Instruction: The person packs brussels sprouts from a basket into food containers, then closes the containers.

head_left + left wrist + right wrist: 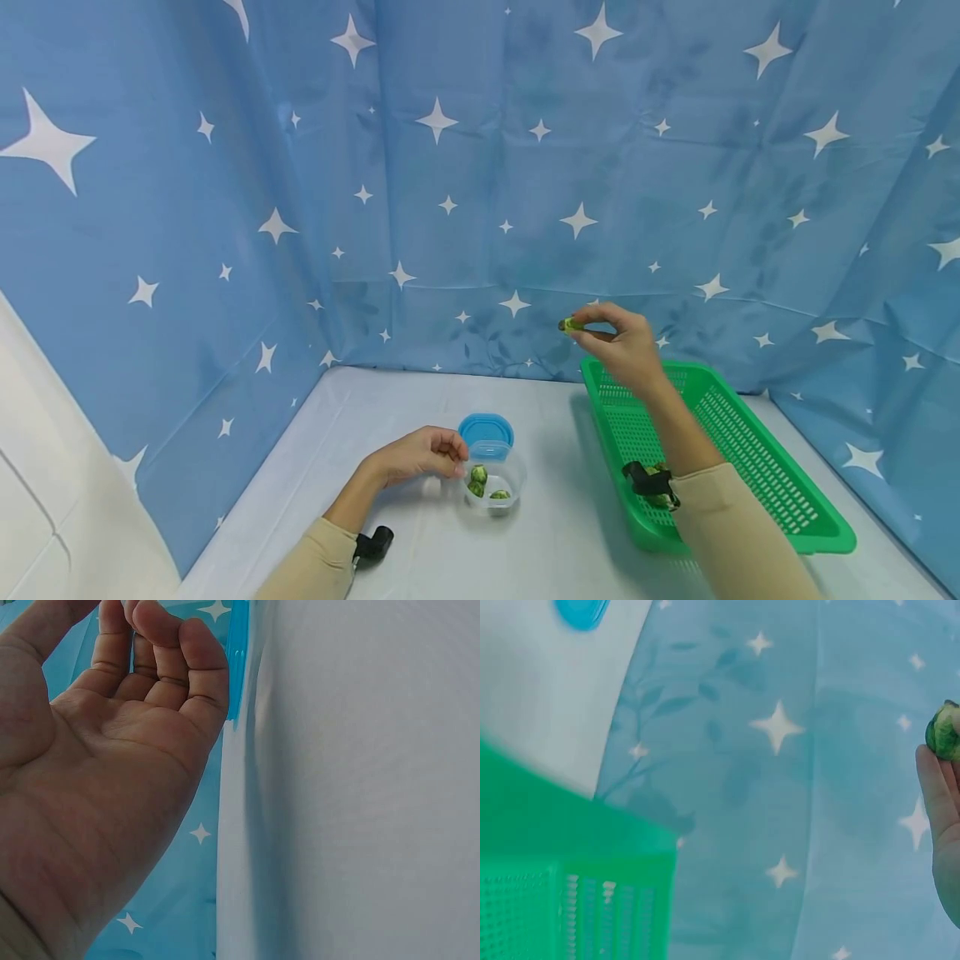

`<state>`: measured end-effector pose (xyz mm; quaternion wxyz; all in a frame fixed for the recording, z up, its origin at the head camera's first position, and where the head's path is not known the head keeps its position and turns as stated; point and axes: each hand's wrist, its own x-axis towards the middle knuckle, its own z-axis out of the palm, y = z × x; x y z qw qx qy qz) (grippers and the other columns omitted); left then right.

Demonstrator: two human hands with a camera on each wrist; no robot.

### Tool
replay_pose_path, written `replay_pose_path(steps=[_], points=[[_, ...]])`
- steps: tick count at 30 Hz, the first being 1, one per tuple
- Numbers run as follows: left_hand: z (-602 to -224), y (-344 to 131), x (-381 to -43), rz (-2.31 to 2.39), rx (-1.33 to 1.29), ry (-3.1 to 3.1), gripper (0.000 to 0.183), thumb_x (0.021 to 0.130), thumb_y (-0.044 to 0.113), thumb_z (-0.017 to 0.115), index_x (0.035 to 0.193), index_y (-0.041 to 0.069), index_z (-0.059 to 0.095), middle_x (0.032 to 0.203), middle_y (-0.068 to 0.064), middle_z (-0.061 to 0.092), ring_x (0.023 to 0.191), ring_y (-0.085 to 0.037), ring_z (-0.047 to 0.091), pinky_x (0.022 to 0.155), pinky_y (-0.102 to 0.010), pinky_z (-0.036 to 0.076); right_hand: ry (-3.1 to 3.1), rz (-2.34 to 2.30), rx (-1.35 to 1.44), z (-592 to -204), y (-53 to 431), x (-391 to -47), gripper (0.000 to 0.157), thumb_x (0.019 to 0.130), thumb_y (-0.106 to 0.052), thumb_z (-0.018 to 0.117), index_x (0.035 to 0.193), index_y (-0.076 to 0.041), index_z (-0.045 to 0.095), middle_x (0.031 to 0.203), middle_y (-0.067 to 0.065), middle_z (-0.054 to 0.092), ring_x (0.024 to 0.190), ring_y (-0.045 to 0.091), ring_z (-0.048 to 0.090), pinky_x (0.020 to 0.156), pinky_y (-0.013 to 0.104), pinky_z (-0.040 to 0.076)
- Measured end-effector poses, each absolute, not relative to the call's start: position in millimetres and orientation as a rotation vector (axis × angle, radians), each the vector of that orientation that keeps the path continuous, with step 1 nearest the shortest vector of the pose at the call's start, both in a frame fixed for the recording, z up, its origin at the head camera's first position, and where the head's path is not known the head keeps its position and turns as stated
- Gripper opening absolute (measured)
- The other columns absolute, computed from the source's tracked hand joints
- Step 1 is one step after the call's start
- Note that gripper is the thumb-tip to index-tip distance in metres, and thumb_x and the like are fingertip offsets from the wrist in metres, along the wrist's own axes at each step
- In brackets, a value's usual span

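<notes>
The left hand is placed at nine o'clock to a clear container, its fingers loosely bent at the rim; whether the rim is pinched or merely neighboured cannot be told. The forearm is covered by a tan sleeve, and a small black camera is worn at the wrist. In the container, which is set upright and uncovered on the white tabletop, three small sprouts are held: two close together toward eight and nine o'clock, one at six. A blue lid is laid just beyond, at twelve o'clock.

At one o'clock from the container, a single Brussels sprout is raised in the air, pinched between thumb and fingertips of the right hand. Beneath that arm, at three o'clock, a green basket is set; more sprouts are seen on its floor, partly hidden by the wrist camera. The tabletop is backed by a blue curtain printed with white stars.
</notes>
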<state>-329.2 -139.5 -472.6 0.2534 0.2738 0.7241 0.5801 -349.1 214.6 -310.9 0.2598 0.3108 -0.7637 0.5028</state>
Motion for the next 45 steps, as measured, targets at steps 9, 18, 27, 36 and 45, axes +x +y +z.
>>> replay_pose_path(steps=[9, 18, 27, 36, 45], points=[[-473.6, -137.9, -330.5, 1.573, 0.741, 1.975, 0.039, 0.091, 0.010, 0.077, 0.118, -0.013, 0.061, 0.097, -0.001, 0.067, 0.086, -0.015, 0.061, 0.081, -0.033, 0.052, -1.966, 1.453, 0.894, -304.4, 193.1, -337.1, 0.019, 0.091, 0.011, 0.072, 0.109, 0.005, 0.074, 0.112, 0.026, 0.068, 0.099, 0.005, 0.073, 0.085, 0.021, 0.059], [-474.2, -139.6, -331.0, 1.592, 0.732, 1.979, 0.036, 0.090, 0.009, 0.077, 0.116, -0.011, 0.063, 0.096, -0.001, 0.066, 0.086, -0.015, 0.060, 0.081, -0.033, 0.051, -1.892, 1.511, 0.914, -303.9, 174.3, -327.9, 0.018, 0.090, 0.013, 0.072, 0.107, 0.007, 0.073, 0.116, 0.024, 0.067, 0.101, 0.009, 0.073, 0.086, 0.024, 0.060], [-475.1, -140.3, -331.9, 1.587, 0.741, 1.971, 0.040, 0.090, 0.010, 0.077, 0.118, -0.013, 0.061, 0.097, -0.002, 0.067, 0.086, -0.016, 0.062, 0.081, -0.034, 0.052, -1.883, 1.561, 0.898, -313.5, 153.4, -319.0, 0.017, 0.091, 0.012, 0.071, 0.108, 0.006, 0.072, 0.119, 0.024, 0.067, 0.102, 0.008, 0.072, 0.086, 0.024, 0.060], [-475.3, -140.6, -332.5, 1.589, 0.754, 1.971, 0.041, 0.090, 0.012, 0.078, 0.118, -0.012, 0.061, 0.097, -0.004, 0.067, 0.086, -0.016, 0.062, 0.080, -0.034, 0.052, -1.856, 1.607, 0.903, -318.8, 140.7, -309.2, 0.017, 0.091, 0.013, 0.070, 0.107, 0.008, 0.071, 0.120, 0.023, 0.065, 0.102, 0.011, 0.073, 0.087, 0.027, 0.060], [-474.1, -140.5, -331.5, 1.589, 0.748, 1.962, 0.041, 0.090, 0.010, 0.078, 0.118, -0.013, 0.061, 0.097, -0.005, 0.068, 0.087, -0.017, 0.064, 0.081, -0.035, 0.052, -1.824, 1.608, 0.940, -331.9, 131.7, -300.0, 0.018, 0.090, 0.014, 0.070, 0.108, 0.009, 0.071, 0.121, 0.023, 0.066, 0.107, 0.014, 0.072, 0.093, 0.030, 0.059]])
